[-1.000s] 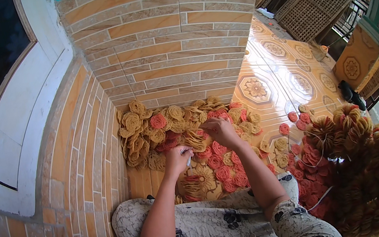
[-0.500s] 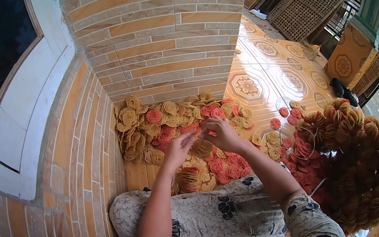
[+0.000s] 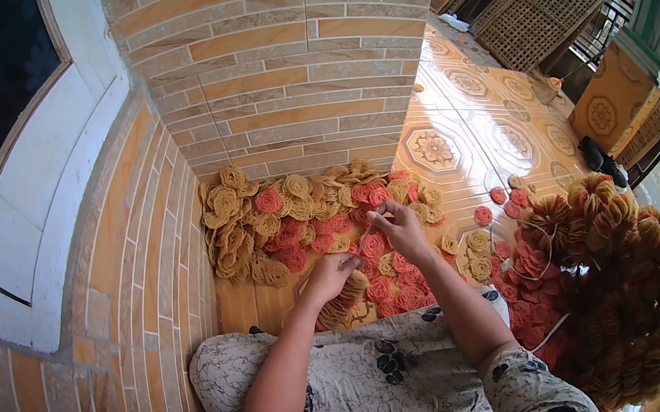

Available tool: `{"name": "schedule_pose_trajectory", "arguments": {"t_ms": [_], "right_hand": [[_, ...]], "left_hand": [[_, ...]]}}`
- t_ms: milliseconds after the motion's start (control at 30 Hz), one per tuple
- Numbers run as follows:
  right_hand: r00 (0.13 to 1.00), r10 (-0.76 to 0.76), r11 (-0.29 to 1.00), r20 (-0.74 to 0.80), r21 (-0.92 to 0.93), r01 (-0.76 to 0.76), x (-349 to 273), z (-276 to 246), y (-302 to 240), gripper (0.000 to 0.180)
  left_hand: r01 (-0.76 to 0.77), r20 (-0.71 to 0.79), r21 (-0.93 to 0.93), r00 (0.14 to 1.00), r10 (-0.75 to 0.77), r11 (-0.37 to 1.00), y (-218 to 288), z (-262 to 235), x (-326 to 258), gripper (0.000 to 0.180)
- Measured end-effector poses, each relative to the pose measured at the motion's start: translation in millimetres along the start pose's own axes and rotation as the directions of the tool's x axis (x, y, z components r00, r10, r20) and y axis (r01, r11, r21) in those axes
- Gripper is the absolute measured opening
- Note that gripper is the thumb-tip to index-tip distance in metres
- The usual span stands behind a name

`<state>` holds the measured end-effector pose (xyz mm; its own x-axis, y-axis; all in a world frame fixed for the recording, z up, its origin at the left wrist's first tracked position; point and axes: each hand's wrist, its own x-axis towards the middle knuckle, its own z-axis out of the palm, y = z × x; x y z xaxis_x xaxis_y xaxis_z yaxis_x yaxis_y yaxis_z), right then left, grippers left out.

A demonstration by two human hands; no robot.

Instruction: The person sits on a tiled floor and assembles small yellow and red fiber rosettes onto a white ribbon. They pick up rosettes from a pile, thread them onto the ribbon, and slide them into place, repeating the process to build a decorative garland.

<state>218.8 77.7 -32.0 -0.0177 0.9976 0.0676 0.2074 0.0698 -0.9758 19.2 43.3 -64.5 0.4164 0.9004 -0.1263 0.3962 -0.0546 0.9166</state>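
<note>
My left hand (image 3: 334, 276) is closed, fingertips pinched together, just above a bundle of tan lacy discs (image 3: 344, 305) by my lap. Farther up and to the right, my right hand (image 3: 399, 228) pinches with thumb and forefinger. A thin strand seems to stretch between the two hands, too fine to make out. Under and around them lie coral-pink lacy discs (image 3: 372, 245), shaped like roses. Tan rose-shaped discs (image 3: 228, 203) are heaped to the left, against the wall.
Large strung clusters of tan discs (image 3: 620, 289) and pink discs (image 3: 530, 321) stand at my right, a white tie (image 3: 551, 330) among them. A tiled wall (image 3: 267, 78) rises ahead. Woven panels (image 3: 540, 4) lean at the far right, near dark shoes (image 3: 599, 159) on the patterned floor (image 3: 465, 133).
My hands have drawn apart: the left came down and toward me, the right shifted slightly right. Pink discs formerly hidden between them now show.
</note>
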Motion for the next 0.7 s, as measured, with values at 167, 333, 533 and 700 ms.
{"name": "schedule_pose_trajectory", "arguments": {"t_ms": [167, 333, 533, 700], "right_hand": [[0.968, 0.246, 0.785, 0.042, -0.594, -0.174, -2, 6, 45, 0.048], [0.964, -0.02, 0.297, 0.265, -0.919, 0.258, -29, 21, 88, 0.051], [0.935, 0.34, 0.898, 0.1, -0.33, -0.291, 6, -13, 94, 0.023], [0.945, 0.325, 0.939, 0.034, -0.13, -0.319, 11, -20, 89, 0.024]], "left_hand": [[0.129, -0.097, 0.005, 0.987, -0.128, 0.992, -26, -13, 11, 0.024], [0.217, -0.03, -0.358, 0.969, -0.243, 0.908, -43, -14, 14, 0.023], [0.339, 0.247, -0.339, 0.932, -0.265, 0.878, -42, -4, 11, 0.016], [0.38, 0.251, -0.31, 0.917, -0.31, 0.871, -41, -2, 13, 0.015]]}}
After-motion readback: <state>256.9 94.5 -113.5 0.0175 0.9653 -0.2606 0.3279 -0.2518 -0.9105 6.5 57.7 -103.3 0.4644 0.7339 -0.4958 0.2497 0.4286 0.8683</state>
